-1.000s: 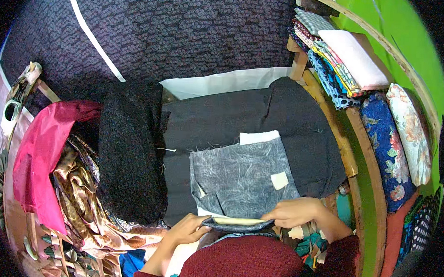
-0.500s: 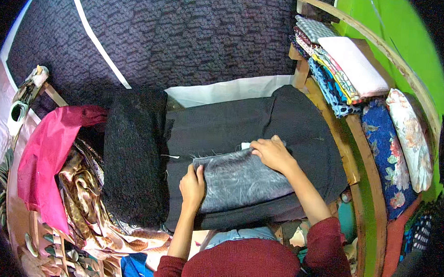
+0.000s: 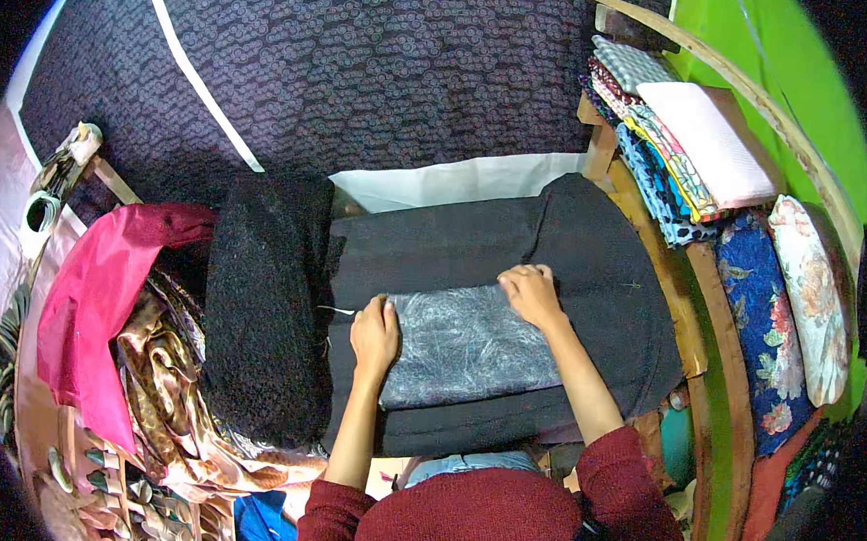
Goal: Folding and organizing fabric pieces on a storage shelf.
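Observation:
A folded piece of grey-blue, mottled fabric lies on a black cloth spread over a padded surface in front of me. At the fabric's far left corner, my left hand is closed, thumb and fingers pinching the edge. My right hand grips the far right corner with curled fingers. Between the two hands the far edge runs fairly straight. What lies under the fingers is hidden.
A thick black textured cloth roll lies left of the fabric. Beyond it are pink cloth and shiny brown-gold cloth. Folded cloths are stacked on the wooden frame at right. Shoes sit lower left.
My left hand has moved away from me, up to the fabric's far edge. The frayed threads and small white tag along that edge no longer show. The fabric lies flatter.

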Demonstrator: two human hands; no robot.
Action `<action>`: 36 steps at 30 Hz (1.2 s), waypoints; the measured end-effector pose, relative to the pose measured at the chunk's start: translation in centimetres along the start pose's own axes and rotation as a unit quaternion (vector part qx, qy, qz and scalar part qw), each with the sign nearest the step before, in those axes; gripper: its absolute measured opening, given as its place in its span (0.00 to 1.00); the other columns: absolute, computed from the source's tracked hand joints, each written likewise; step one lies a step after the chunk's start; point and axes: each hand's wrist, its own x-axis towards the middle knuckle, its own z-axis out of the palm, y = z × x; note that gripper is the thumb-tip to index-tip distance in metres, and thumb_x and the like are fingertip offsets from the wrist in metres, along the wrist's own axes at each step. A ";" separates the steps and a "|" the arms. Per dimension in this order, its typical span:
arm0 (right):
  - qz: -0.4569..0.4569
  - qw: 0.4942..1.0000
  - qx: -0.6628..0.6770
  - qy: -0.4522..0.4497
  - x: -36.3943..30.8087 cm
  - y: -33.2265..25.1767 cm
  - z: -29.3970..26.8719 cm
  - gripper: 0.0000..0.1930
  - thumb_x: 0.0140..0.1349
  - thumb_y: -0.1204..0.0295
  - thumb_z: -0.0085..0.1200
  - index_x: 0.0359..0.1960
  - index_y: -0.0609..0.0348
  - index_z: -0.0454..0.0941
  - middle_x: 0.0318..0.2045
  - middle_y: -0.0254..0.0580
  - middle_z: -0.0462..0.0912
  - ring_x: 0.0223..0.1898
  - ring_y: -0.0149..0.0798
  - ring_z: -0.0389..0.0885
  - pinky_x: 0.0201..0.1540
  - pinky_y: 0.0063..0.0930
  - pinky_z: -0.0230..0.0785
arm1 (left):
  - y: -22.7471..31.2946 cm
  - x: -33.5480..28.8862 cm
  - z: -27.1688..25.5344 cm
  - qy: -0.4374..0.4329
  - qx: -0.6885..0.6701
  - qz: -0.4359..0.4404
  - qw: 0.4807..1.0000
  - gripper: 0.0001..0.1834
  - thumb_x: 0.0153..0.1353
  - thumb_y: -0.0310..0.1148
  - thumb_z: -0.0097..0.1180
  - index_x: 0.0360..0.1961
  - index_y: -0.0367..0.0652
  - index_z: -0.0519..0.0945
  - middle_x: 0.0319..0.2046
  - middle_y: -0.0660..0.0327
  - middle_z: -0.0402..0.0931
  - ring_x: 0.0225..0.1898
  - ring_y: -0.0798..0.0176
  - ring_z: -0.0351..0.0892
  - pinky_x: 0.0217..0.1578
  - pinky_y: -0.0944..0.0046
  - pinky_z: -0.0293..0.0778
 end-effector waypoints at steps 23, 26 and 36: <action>0.163 0.941 0.139 0.261 -3.8 2.7 -1.2 0.13 0.56 0.65 0.52 0.35 0.64 0.74 0.34 0.51 0.78 0.39 0.52 0.75 0.42 0.38 0.66 | -4.1 5.3 0.7 -0.206 -0.275 0.075 0.936 0.15 0.59 0.39 0.53 0.31 0.36 0.75 0.22 0.68 0.69 0.26 0.73 0.67 0.25 0.70 0.63; 0.233 0.966 0.076 0.083 -3.7 2.3 -1.7 0.13 0.56 0.64 0.51 0.32 0.64 0.74 0.30 0.52 0.79 0.37 0.52 0.76 0.40 0.39 0.63 | -3.5 4.7 0.1 -0.173 -0.192 0.105 0.960 0.21 0.57 0.45 0.54 0.31 0.32 0.74 0.24 0.54 0.71 0.27 0.64 0.70 0.30 0.64 0.66; 0.227 0.972 -0.039 0.054 -3.5 2.1 -1.1 0.13 0.60 0.60 0.46 0.37 0.56 0.73 0.27 0.47 0.78 0.34 0.48 0.75 0.41 0.40 0.55 | -5.3 4.8 0.9 -0.134 -0.127 0.044 0.982 0.22 0.61 0.46 0.45 0.32 0.32 0.74 0.24 0.44 0.73 0.28 0.46 0.75 0.33 0.57 0.68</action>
